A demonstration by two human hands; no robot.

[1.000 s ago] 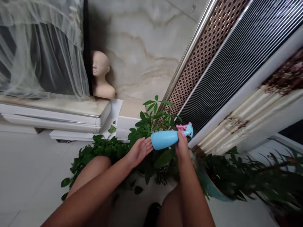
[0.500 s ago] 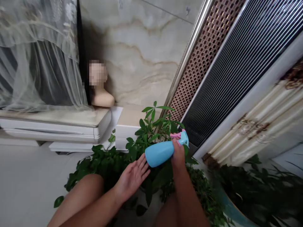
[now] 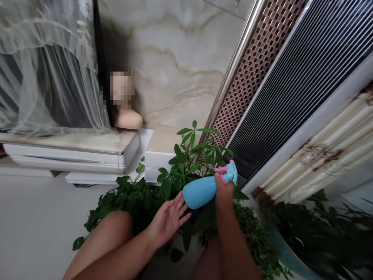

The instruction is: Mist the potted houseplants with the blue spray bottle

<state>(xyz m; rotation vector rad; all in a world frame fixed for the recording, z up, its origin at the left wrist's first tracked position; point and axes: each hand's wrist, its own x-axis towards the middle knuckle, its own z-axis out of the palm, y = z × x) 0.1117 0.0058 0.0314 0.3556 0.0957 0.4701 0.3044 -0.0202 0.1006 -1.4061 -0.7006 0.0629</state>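
My right hand is wrapped round the neck of a light-blue spray bottle with a pink trigger. The bottle is tilted almost onto its side, its base pointing left and its spray head to the right. Palm up, my left hand has its fingers spread at the bottle's base; whether the fingertips touch it I cannot tell. Behind and below the bottle grows a leafy green plant, partly hidden by the bottle and my hands.
Trailing foliage spreads to the left over the floor. At right stand a large blue pot with dark leaves, a cream curtain and a tall ribbed dark panel. A white cabinet bears a mannequin bust by the marble wall.
The whole view has shifted slightly, so the hands and bottle appear a little further right. Both hands keep the same pose around the spray bottle.
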